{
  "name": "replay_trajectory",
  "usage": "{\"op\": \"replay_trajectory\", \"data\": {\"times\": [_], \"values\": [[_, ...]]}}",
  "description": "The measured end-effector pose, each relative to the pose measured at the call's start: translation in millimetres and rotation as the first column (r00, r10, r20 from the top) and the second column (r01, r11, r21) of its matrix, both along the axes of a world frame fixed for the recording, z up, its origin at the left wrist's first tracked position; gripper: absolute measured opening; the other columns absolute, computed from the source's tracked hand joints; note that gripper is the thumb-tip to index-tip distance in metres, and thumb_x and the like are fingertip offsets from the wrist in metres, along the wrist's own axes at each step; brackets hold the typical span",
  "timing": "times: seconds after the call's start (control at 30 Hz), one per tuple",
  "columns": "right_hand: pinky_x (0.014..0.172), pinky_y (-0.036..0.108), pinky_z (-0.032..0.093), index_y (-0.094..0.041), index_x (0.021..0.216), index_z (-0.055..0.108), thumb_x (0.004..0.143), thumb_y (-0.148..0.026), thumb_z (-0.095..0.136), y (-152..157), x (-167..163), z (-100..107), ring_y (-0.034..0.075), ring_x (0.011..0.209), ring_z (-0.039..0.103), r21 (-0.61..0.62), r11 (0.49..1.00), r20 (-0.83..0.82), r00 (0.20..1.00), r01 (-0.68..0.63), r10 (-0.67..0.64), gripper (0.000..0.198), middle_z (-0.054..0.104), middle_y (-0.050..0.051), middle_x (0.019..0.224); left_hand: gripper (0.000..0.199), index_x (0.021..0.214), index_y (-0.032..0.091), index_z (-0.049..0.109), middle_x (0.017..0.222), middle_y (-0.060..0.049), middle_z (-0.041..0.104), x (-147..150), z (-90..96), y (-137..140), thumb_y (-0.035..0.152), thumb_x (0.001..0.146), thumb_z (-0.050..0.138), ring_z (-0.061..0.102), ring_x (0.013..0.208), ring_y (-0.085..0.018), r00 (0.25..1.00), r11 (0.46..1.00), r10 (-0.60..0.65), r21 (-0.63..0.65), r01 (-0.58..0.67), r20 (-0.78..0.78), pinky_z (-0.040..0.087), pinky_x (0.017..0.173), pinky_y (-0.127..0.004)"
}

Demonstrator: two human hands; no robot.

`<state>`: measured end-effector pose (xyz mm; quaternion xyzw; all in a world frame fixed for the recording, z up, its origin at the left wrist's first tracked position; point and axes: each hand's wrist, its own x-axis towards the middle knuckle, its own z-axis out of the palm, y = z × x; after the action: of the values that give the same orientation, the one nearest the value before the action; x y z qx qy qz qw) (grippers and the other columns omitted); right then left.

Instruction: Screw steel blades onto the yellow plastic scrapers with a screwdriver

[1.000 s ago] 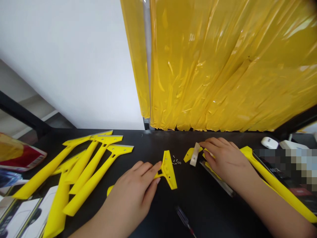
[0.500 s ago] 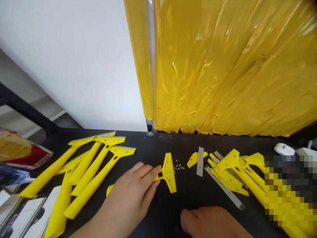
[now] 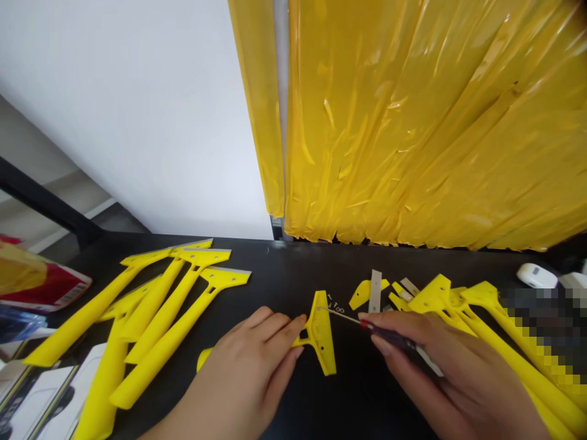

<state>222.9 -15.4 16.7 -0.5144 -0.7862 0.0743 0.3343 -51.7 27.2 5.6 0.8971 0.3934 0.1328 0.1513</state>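
With fingers of left hand (image 3: pixel 250 360), gripping yellow scraper (image 3: pixel 324 333) over black table (image 3: pixel 348 397); in those of right hand (image 3: pixel 452 373), gripping screwdriver (image 3: pixel 394 339), aimed at scraper's head. Advisable: brace firmly, lessen slant, press evenly.

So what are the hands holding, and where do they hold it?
The left hand holds a yellow scraper by its handle, near the head; the right hand holds a screwdriver by its handle.

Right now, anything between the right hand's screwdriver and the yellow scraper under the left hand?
Nothing visible. The screwdriver in the right hand has its shaft unobstructed to the head of the yellow scraper under the left hand. Small loose hardware lies beside the shaft, on its far side.
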Motion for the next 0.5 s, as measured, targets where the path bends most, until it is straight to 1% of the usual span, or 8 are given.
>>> {"op": "replay_trajectory", "data": {"times": [0.07, 0.17, 0.27, 0.37, 0.5], "values": [[0.082, 0.029, 0.061, -0.035, 0.126, 0.061, 0.099, -0.024, 0.064, -1.7, 0.7, 1.7, 0.019, 0.093, 0.078, 0.002, 1.000, 0.021, 1.000, -0.021, 0.021, 0.029, 0.080, -0.002, 0.110, 0.040, 0.142, 0.027, 0.063, 0.111, -0.006, 0.074, 0.2, 0.1, 0.3, 0.021, 0.105, 0.049, 0.069, 0.101, -0.025, 1.000, 1.000, 0.003, 0.000, -0.003, -0.002, 0.062, 0.091, -0.045], [0.084, 0.032, 0.061, -0.035, 0.128, 0.061, 0.100, -0.024, 0.062, -4.1, 3.5, 5.8, 0.022, 0.095, 0.078, 0.015, 1.000, -0.014, 1.000, -0.003, 0.003, 0.030, 0.080, 0.000, 0.113, 0.040, 0.142, 0.027, 0.063, 0.112, -0.006, 0.074, 0.7, -0.2, 1.3, 0.021, 0.105, 0.050, 0.069, 0.102, -0.026, 1.000, 1.000, 0.010, 0.004, -0.010, -0.002, 0.062, 0.093, -0.047], [0.081, 0.033, 0.061, -0.034, 0.126, 0.063, 0.100, -0.025, 0.062, -4.0, 3.4, 6.6, 0.023, 0.093, 0.079, 0.025, 1.000, -0.030, 1.000, 0.009, -0.009, 0.028, 0.080, 0.002, 0.112, 0.038, 0.140, 0.026, 0.064, 0.112, -0.006, 0.074, 1.4, -0.5, 1.2, 0.021, 0.105, 0.050, 0.068, 0.102, -0.026, 1.000, 1.000, 0.010, 0.002, -0.010, 0.005, 0.062, 0.092, -0.047], [0.080, 0.030, 0.062, -0.032, 0.121, 0.066, 0.099, -0.024, 0.064, -2.3, 0.8, 5.2, 0.021, 0.090, 0.079, 0.052, 0.998, 0.011, 1.000, -0.019, 0.018, 0.024, 0.081, 0.001, 0.107, 0.038, 0.140, 0.026, 0.065, 0.111, -0.007, 0.074, 1.5, -1.3, 0.4, 0.021, 0.105, 0.050, 0.068, 0.101, -0.026, 1.000, 1.000, 0.012, -0.009, -0.012, 0.011, 0.062, 0.089, -0.046], [0.083, 0.024, 0.062, -0.028, 0.123, 0.065, 0.099, -0.022, 0.062, -1.3, 0.4, 7.4, 0.016, 0.092, 0.078, 0.130, 0.991, -0.006, 0.999, -0.035, 0.036, 0.025, 0.081, -0.001, 0.108, 0.038, 0.140, 0.025, 0.065, 0.115, -0.007, 0.074, 1.1, -2.0, 0.5, 0.022, 0.105, 0.050, 0.067, 0.105, -0.027, 1.000, 0.999, 0.024, -0.025, -0.024, 0.002, 0.060, 0.094, -0.048]]}}
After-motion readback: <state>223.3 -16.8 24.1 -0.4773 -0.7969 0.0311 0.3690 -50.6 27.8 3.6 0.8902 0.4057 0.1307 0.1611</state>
